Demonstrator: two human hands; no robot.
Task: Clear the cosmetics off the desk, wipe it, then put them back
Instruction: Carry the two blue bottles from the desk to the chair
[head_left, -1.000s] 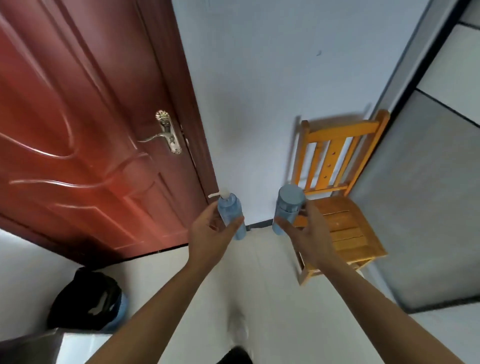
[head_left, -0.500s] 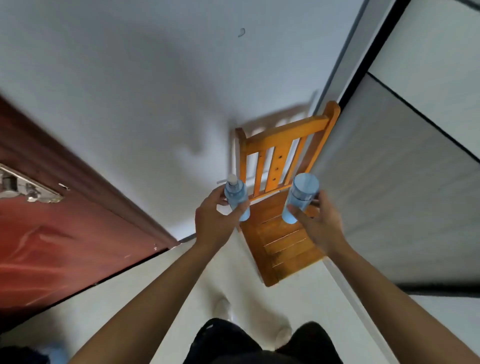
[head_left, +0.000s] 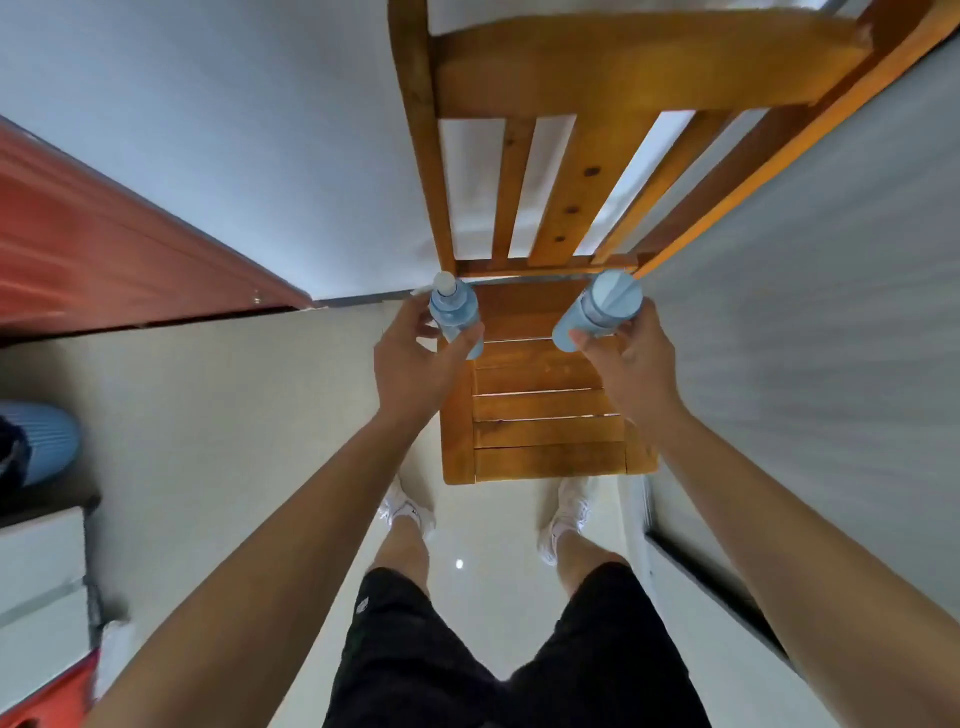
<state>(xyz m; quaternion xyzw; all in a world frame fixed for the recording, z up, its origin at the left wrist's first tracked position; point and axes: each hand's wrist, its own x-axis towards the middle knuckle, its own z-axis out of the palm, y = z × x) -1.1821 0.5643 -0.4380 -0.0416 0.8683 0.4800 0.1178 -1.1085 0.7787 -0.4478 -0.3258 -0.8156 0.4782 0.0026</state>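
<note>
My left hand (head_left: 415, 364) grips a pale blue pump bottle (head_left: 453, 310) with a white pump head, held upright above the left rear of a wooden chair's seat (head_left: 545, 415). My right hand (head_left: 626, 364) holds a pale blue capped bottle (head_left: 597, 309), tilted, over the right rear of the same seat. Both bottles hang in the air just in front of the chair's slatted back (head_left: 571, 171). The desk is out of view.
The orange-brown chair stands against a white wall, with a grey panel (head_left: 831, 364) close on its right. A red door (head_left: 104, 249) is at the left. A blue round object (head_left: 47, 441) and white boxes (head_left: 36, 597) sit at the far left. My feet stand before the chair.
I have stepped up to the chair and tilted my head down. Both hands, still holding the bottles, now hover over the seat, which fills much more of the view.
</note>
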